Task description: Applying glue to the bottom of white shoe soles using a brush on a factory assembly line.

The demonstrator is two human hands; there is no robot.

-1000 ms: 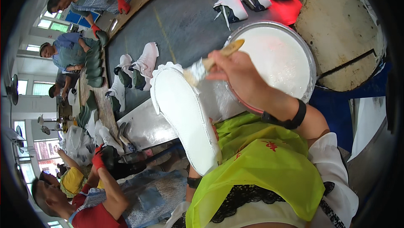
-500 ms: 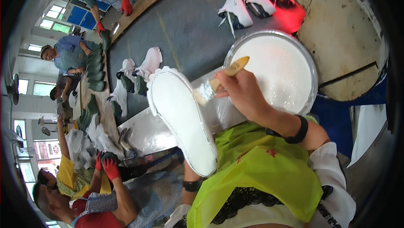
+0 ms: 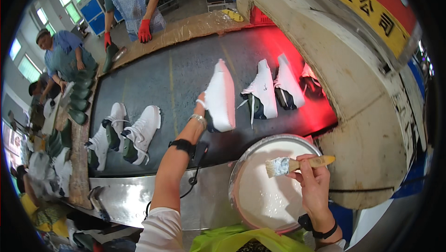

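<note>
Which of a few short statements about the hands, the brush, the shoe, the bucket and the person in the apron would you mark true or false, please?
1. The right hand holds a brush. True.
2. The brush's bristles are sunk in the white liquid. False: they show clear of it, in front of the bucket's opening.
3. The left hand is at a white shoe. True, though its fingers are mostly hidden.
4. A lid covers the bucket. False: it is open, with the liquid in view.
5. The person in the apron across the dark table wears red gloves. True.
</note>
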